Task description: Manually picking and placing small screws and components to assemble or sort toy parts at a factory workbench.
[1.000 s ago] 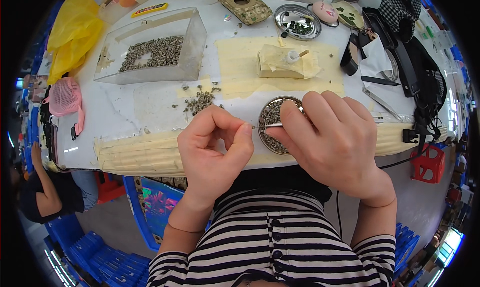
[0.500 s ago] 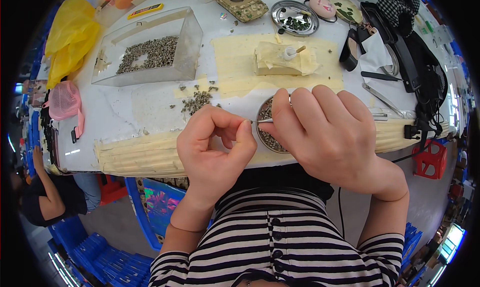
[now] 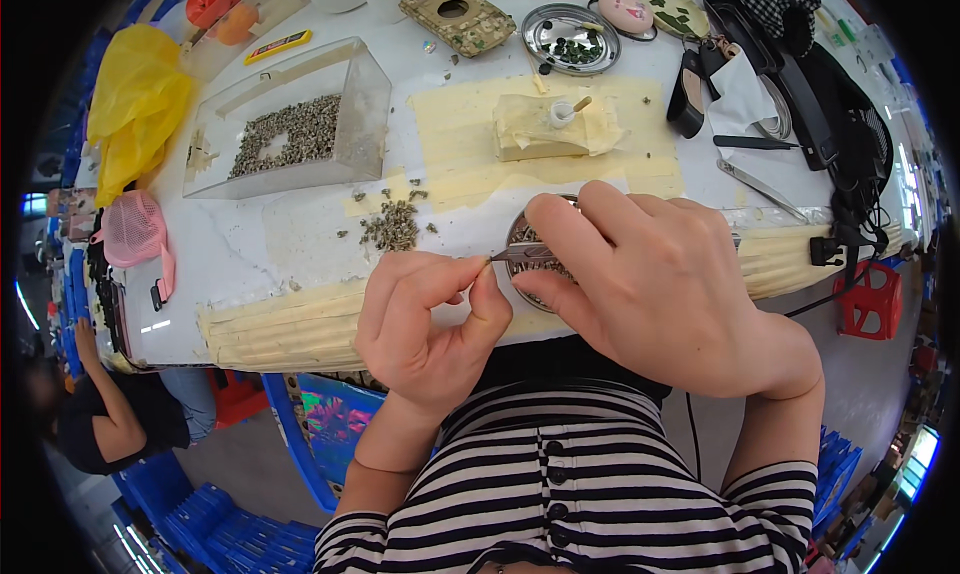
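Note:
My left hand [image 3: 430, 319] is closed in a pinch, thumb against forefinger. Whatever sits between those fingertips is too small to make out. In my right hand [image 3: 660, 284] is a pair of silver tweezers [image 3: 527, 252], its pointed tip touching the left fingertips. Partly hidden beneath the right hand lies a round dish [image 3: 513, 224] filled with small grey-brown parts. A loose heap of similar small parts [image 3: 392, 226] lies on the table just beyond my left hand.
A clear bin [image 3: 365, 114] holds more small parts. Farther back are a paper-wrapped block [image 3: 540, 149], a camouflage-patterned model hull [image 3: 460, 19] and a metal plate of green pieces [image 3: 570, 39]. Other tweezers [image 3: 760, 189] lie right. A person [image 3: 110, 414] sits at far left.
The tweezers' tip has shifted slightly to the left and down, with more of the tool now showing. My right thumb has moved lower, apart from the forefinger. The left hand keeps its pinch.

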Demonstrator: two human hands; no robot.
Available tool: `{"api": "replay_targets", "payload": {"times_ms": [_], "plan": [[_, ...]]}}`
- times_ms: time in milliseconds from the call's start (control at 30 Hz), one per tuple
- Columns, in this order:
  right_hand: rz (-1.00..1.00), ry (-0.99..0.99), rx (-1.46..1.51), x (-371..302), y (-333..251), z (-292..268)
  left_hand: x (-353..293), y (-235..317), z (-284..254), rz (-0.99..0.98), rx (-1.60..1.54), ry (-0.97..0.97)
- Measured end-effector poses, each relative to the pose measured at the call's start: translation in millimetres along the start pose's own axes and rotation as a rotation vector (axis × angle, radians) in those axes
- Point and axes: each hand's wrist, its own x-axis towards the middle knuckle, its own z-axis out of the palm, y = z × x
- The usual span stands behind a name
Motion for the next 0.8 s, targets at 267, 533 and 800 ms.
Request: {"api": "replay_targets", "payload": {"times_ms": [267,533,800], "plan": [[-0.125,0.266,-0.158,-7,5,7,1,3,-4,-0.392,-0.382,0.024],[-0.221,0.374,-0.218,-3,4,10,0,4,-4,-0.442,-0.416,0.015],[-0.255,0.376,-0.275,-1,4,12,-1,3,-4,-0.432,-0.415,0.016]]}}
